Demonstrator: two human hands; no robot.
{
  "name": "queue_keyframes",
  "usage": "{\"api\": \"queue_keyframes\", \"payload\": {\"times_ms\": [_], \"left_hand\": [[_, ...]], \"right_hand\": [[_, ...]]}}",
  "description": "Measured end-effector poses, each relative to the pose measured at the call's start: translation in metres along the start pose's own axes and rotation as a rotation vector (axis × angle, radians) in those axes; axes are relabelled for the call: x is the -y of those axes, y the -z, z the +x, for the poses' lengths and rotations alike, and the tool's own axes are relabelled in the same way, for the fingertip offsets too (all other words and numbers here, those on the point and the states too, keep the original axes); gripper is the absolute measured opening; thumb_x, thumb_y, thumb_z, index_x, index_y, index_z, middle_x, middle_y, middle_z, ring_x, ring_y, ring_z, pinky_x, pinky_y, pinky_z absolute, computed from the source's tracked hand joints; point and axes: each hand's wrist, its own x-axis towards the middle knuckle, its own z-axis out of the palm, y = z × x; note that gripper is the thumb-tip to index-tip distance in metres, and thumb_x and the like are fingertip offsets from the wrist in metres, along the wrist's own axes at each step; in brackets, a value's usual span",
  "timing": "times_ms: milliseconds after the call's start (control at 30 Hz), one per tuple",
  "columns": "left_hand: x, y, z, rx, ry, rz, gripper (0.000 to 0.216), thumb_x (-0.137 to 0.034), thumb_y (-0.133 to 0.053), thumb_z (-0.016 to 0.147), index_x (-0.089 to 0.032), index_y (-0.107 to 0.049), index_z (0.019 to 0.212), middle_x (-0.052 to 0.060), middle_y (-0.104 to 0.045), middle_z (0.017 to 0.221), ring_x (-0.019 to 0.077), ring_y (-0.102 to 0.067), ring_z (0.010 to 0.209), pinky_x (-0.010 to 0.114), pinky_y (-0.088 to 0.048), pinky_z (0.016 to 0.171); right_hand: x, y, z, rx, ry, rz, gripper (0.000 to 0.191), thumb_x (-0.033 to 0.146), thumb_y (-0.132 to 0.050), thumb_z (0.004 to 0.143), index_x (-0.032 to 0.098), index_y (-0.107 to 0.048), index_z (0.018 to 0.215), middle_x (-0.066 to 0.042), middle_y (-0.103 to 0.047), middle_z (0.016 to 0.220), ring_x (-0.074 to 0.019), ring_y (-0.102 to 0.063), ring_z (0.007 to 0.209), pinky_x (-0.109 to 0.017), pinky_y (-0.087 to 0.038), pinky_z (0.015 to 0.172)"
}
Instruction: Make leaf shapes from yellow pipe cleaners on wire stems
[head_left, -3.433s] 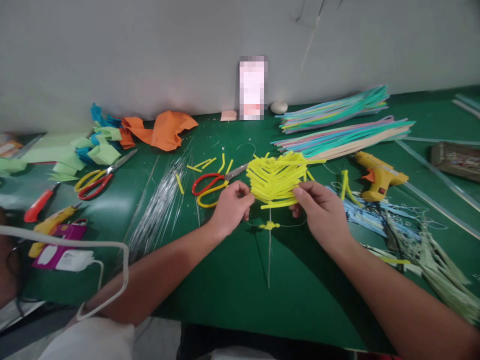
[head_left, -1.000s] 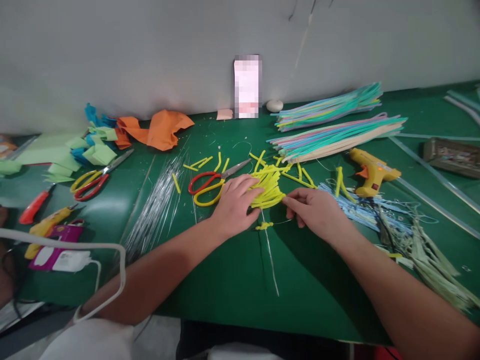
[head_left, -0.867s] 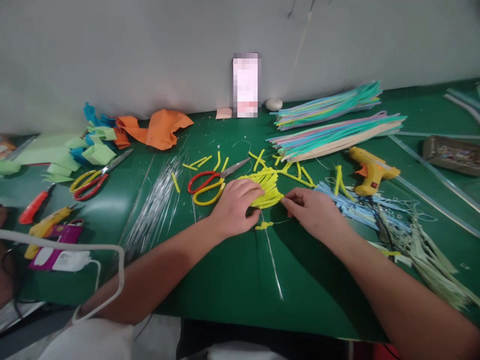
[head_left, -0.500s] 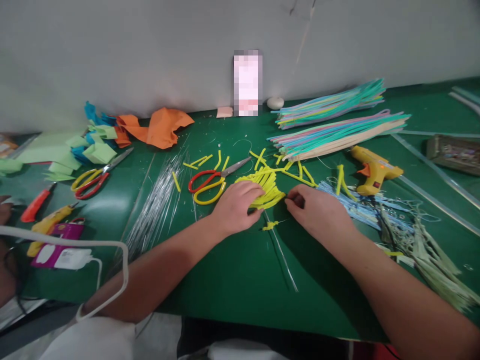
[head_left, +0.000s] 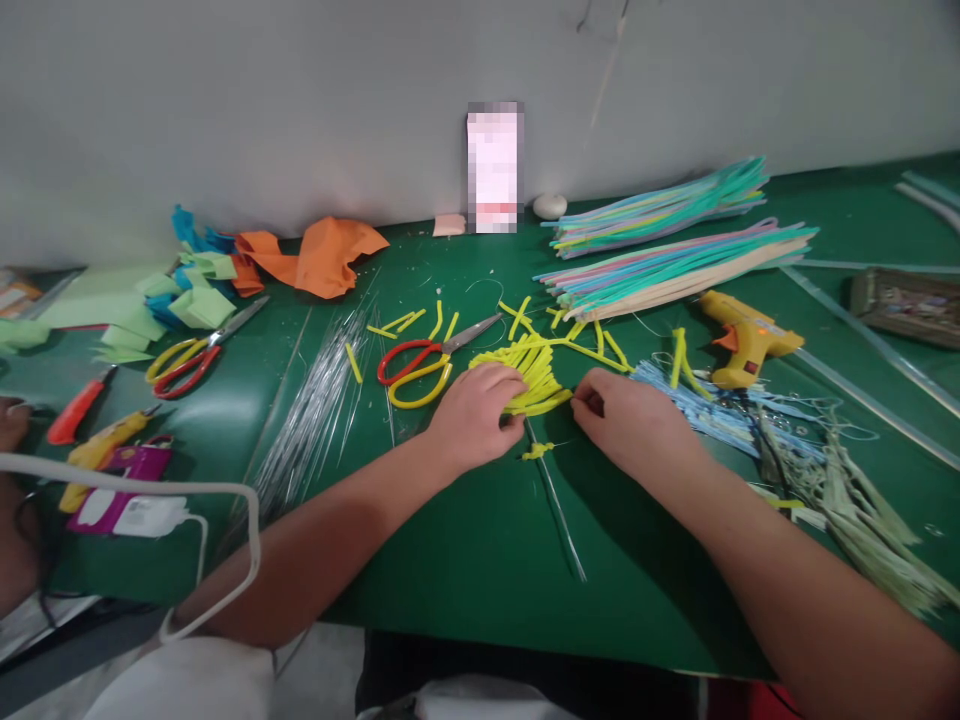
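Observation:
A yellow pipe-cleaner leaf [head_left: 534, 375] lies folded on the green table [head_left: 450, 540], with a thin wire stem [head_left: 559, 505] running from it toward me. My left hand [head_left: 476, 415] presses down on the leaf's left side, fingers curled over it. My right hand [head_left: 634, 425] pinches the leaf's right edge with closed fingers. A small yellow twist [head_left: 538, 451] sits on the stem just below the leaf.
Red-and-yellow scissors [head_left: 424, 362] lie left of the leaf, a bundle of silver wires [head_left: 315, 415] further left. A yellow glue gun [head_left: 742, 338] and coloured pipe-cleaner bundles [head_left: 675, 265] lie right. Paper scraps [head_left: 315, 255], a second pair of scissors [head_left: 191, 358] and a white cable [head_left: 135, 490] are at the left.
The spread leaf was held up by both hands; it is now folded and pressed flat on the table. The stem's near end has swung to the right.

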Motion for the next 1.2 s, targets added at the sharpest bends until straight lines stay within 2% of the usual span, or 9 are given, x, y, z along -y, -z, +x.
{"api": "queue_keyframes", "payload": {"times_ms": [167,467,833,1200], "left_hand": [[0.0,-0.001,0.0,-0.016,-0.02,0.006,0.027,-0.013,-0.058,0.075,-0.013,-0.067,0.101,0.013,-0.069,0.11,0.0266,-0.062,0.107,0.045,-0.05,0.095],[0.001,-0.001,0.0,-0.018,-0.039,0.033,0.024,-0.014,-0.06,0.076,-0.014,-0.067,0.099,0.011,-0.069,0.108,0.0244,-0.063,0.105,0.043,-0.051,0.094],[-0.002,-0.006,-0.001,-0.045,-0.02,0.064,0.023,-0.013,-0.058,0.076,-0.011,-0.069,0.096,0.011,-0.069,0.104,0.024,-0.062,0.104,0.04,-0.052,0.094],[-0.002,-0.003,-0.001,-0.029,0.001,0.029,0.02,-0.017,-0.059,0.077,-0.015,-0.065,0.096,0.011,-0.068,0.107,0.0241,-0.062,0.106,0.044,-0.052,0.095]], "right_hand": [[0.0,0.0,0.001,-0.003,-0.014,0.0,0.008,0.029,-0.052,0.084,0.023,-0.055,0.079,-0.002,-0.065,0.074,-0.0173,-0.052,0.063,-0.029,-0.029,0.053],[-0.004,-0.006,0.004,-0.086,0.062,0.005,0.009,0.026,-0.052,0.085,0.022,-0.06,0.081,-0.002,-0.067,0.077,-0.017,-0.055,0.068,-0.028,-0.031,0.058],[-0.003,-0.013,0.012,-0.163,0.069,0.027,0.01,0.026,-0.055,0.084,0.022,-0.064,0.082,-0.001,-0.067,0.078,-0.0158,-0.056,0.069,-0.027,-0.031,0.058],[-0.002,-0.015,0.014,-0.2,0.098,0.059,0.01,0.023,-0.056,0.083,0.021,-0.066,0.082,-0.001,-0.066,0.078,-0.0151,-0.056,0.069,-0.027,-0.033,0.059]]}}
